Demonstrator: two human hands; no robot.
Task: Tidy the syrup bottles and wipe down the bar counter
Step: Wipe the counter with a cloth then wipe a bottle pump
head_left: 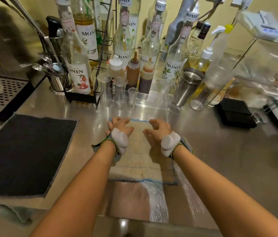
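- On the steel bench (220, 159), at its middle, a beige cloth (140, 159) with blue edging is spread flat.
- The cloth's far edge is pressed down by both hands: the left hand (120, 127) at its far left corner, the right hand (158, 132) at its far right side.
- Fingers (116, 121) of the left hand are curled onto the cloth's corner; those of the right are spread and bent, tips on the fabric. Nothing is gripped by either hand.
- A grey strap with a pale pad is worn on each wrist.
- Syrup bottles (79, 72) are stood upright in a crowded row along the wall behind the cloth, some inside a black wire rack (99, 71).
- Two brown squeeze bottles (133, 72), small clear measuring cups (132, 98) and a steel shaker (186, 86) are set in front of that row.
- A dark mat (23, 154) is laid left of the cloth, apart from it.
- A black scale (235, 112) is seen at the right.
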